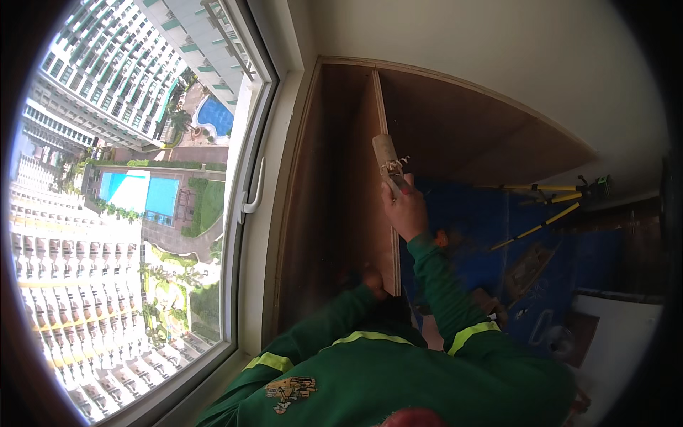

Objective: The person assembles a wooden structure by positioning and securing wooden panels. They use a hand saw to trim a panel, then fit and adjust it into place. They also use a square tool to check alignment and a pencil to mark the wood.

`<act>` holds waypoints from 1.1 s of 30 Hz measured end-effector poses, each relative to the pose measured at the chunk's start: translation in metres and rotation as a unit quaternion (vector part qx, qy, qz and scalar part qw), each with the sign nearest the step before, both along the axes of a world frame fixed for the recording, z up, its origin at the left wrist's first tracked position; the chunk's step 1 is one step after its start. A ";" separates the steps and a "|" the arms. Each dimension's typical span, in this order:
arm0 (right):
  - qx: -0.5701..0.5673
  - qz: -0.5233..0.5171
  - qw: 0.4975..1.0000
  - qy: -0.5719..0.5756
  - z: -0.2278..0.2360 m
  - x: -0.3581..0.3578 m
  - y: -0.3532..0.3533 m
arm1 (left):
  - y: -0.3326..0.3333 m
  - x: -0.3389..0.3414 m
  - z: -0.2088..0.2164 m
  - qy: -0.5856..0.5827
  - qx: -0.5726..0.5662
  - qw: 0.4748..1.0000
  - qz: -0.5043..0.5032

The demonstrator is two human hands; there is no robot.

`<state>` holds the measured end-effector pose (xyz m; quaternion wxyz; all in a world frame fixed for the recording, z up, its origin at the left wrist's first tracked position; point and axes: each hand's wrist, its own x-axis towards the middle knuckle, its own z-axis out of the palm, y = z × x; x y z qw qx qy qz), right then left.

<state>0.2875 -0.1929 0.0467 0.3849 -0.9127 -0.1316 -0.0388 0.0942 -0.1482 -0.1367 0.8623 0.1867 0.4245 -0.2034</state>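
Observation:
My right hand (408, 212) is closed around a wooden hand plane (385, 147), which rests on the long edge of an upright plywood panel (388, 242). Pale curled shavings (393, 166) stick out of the plane's top, just ahead of my fingers. Lower down, near the panel's close end, my left hand (373, 280) is against its left face. That hand lies in shadow, and its fingers are too dark to make out.
A plywood enclosure (484, 135) surrounds the panel. To the left is a window (250, 206) with a white handle, overlooking buildings and pools. Blue sheeting (462, 213) covers the floor at right, where yellow-and-black poles (535, 226) and a long wooden piece (528, 270) lie.

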 end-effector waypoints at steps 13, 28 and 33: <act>-0.075 -0.063 0.992 0.082 -0.004 0.035 0.011 | -0.005 -0.008 -0.043 0.025 0.026 0.998 -0.059; -0.056 -0.036 0.998 0.016 0.003 0.131 0.031 | -0.009 -0.015 -0.048 -0.119 0.066 0.991 0.005; -0.034 -0.047 0.997 0.051 -0.003 0.084 0.028 | -0.002 0.000 -0.031 -0.119 -0.086 0.987 0.057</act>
